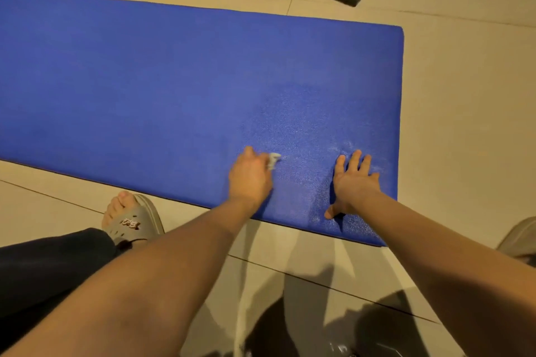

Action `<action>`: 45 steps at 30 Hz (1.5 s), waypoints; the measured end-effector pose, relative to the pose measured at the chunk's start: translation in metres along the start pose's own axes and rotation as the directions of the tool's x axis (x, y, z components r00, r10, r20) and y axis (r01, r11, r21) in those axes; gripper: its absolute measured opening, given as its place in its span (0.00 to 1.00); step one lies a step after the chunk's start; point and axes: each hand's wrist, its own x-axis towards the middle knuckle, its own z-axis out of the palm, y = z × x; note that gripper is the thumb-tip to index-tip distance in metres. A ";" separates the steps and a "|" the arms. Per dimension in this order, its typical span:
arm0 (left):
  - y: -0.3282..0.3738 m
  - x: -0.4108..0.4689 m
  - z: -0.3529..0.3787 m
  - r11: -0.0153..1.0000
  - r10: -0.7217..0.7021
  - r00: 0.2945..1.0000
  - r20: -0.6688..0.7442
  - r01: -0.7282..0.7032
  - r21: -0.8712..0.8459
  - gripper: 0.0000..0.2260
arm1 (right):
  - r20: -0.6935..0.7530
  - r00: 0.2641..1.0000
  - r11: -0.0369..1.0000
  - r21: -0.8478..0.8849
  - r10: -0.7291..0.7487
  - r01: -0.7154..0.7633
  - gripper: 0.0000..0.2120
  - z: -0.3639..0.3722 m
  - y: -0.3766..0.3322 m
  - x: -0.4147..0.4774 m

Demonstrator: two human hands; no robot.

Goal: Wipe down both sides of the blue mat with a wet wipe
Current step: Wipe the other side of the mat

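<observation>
At far left a foot in a grey perforated slipper [136, 223] stands on the beige floor tiles [464, 95], just beside the near edge of the blue mat [145, 81], which lies flat and runs out of view leftward. Its long left stretch looks matte and dry — probably not yet wiped. Nearer the right end, the left hand [251, 177] curls round a crumpled pale wet wipe [273, 160] pressed to the mat, and the right hand [355, 180] lies flat, fingers spread, bracing the near right corner. Around both hands the pebbled foam glistens, so I judge only this rounded-cornered end of the upper side done — the underside remains.
</observation>
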 end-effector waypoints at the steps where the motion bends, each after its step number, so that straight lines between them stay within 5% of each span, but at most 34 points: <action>1: -0.018 0.002 -0.007 0.998 -0.068 0.997 -0.047 0.069 0.016 0.09 | 0.006 1.000 1.000 -0.004 0.004 -0.004 0.73 -0.001 -0.001 0.000; 7: -0.025 0.000 -0.013 0.960 -0.272 0.960 -0.069 0.266 -0.084 0.08 | 0.010 1.000 1.000 -0.015 0.010 -0.010 0.74 -0.002 -0.002 -0.001; 12: 0.034 -0.019 0.011 0.982 -0.001 1.000 0.026 0.006 -0.187 0.13 | 0.006 1.000 1.000 -0.006 0.005 -0.005 0.74 -0.003 -0.003 -0.002; 16: 0.057 -0.025 0.017 0.972 0.233 0.951 0.205 -0.220 -0.085 0.10 | 0.005 1.000 1.000 -0.010 0.008 -0.008 0.74 -0.003 -0.003 -0.003; 19: 0.030 -0.018 0.007 0.985 0.170 0.970 0.175 -0.172 -0.005 0.09 | 0.004 1.000 1.000 -0.007 0.001 -0.001 0.73 -0.003 -0.002 -0.004; 26: -0.056 -0.017 -0.020 0.965 -0.258 0.965 -0.042 0.259 0.035 0.06 | -0.006 1.000 1.000 -0.011 0.002 -0.002 0.73 -0.003 -0.002 -0.004; 30: -0.009 -0.026 -0.009 0.973 -0.223 0.975 0.004 0.223 -0.057 0.10 | -0.010 1.000 1.000 -0.004 0.008 -0.008 0.73 -0.003 -0.004 -0.003; 38: 0.072 -0.048 0.016 0.979 0.201 0.946 0.253 -0.204 -0.012 0.11 | -0.021 1.000 1.000 0.018 -0.008 0.008 0.73 0.002 -0.001 -0.001; 45: -0.024 -0.036 -0.012 0.997 -0.047 0.999 0.006 0.047 0.055 0.13 | -0.014 1.000 1.000 0.028 -0.006 0.006 0.73 0.000 -0.002 -0.001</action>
